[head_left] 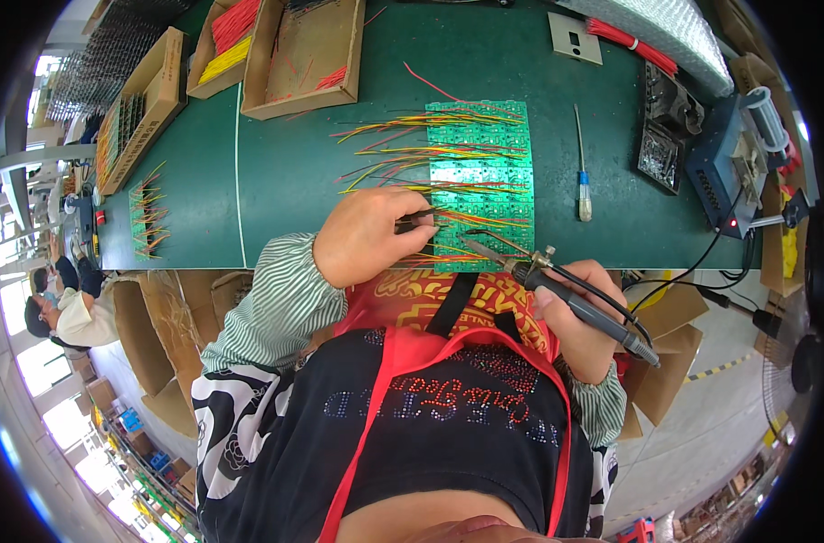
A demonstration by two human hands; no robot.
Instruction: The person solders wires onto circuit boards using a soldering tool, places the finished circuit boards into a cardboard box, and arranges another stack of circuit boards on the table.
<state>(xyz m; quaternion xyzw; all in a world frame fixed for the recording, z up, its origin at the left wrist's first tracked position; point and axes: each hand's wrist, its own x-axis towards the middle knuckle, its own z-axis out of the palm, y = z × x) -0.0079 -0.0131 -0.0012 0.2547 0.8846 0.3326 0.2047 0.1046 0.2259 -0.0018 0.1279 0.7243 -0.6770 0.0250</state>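
Observation:
A green circuit board panel [480, 172] lies at the near edge of the bench, with rows of red, yellow and black wires [394, 163] sticking out to its left. My left hand [371, 235] is closed at the panel's left side, pinching what looks like black wire [418, 218] between thumb and fingers. In my right hand [579, 317] is a soldering iron [584, 308] with a thin curved feed tube [502, 239] beside its tip. The tip points left, over the panel's lower rows; whether it touches a joint I cannot tell.
A screwdriver [583, 185] lies right of the panel, near a blue soldering station [724, 167] with a solder spool [766, 118]. Cardboard trays [303, 104] with cut wires stand at the back left. Another wired board [147, 220] lies far left. A person [81, 308] sits beyond.

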